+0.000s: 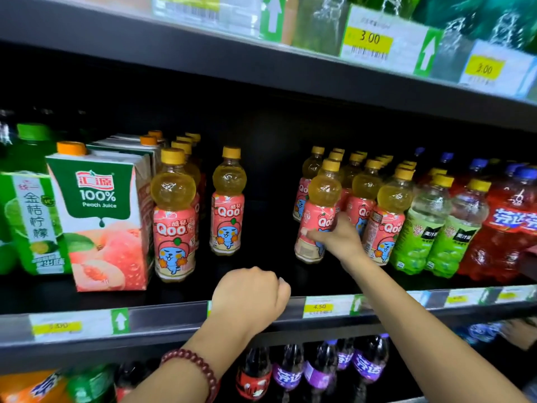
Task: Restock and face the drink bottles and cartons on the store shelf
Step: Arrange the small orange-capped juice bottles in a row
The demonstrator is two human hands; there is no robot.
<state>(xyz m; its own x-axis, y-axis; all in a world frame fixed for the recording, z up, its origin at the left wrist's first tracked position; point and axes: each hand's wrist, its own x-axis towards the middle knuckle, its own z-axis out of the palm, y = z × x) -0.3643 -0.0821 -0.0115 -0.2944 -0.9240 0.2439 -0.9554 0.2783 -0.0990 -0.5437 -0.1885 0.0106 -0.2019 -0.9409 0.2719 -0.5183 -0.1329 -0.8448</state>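
We see our right hand [337, 237] reaching into the middle shelf [261, 312], its fingers and thumb wrapped round the lower label of a Qoo peach bottle [319, 210] with a yellow cap; that bottle stands upright at the front left of a cluster of the same Qoo bottles [374, 205], touching its neighbours there. Our left hand [250, 292] hovers over the shelf's front edge with the fingers curled into a loose fist; its grip holds nothing that we can make out. A dark red bead bracelet [197, 370] sits on the left wrist. Between the two hands' reach, a lone Qoo bottle [228, 202] stands upright and apart, with bare black shelf on either side of it. Further left, another row of Qoo bottles [173, 216] stands just beside a peach juice carton [101, 216] with an orange cap, more cartons lined up behind it, and a green kumquat lemon drink bottle [32, 216] stands at the far left. To the right of the held cluster stand green-labelled bottles [430, 228] and then red drink bottles [505, 225] with blue caps. A price tag reading 4.50 [319, 306] sits on the shelf rail below our right forearm. The shelf underneath holds dark purple-labelled bottles [322, 370], partly blurred.
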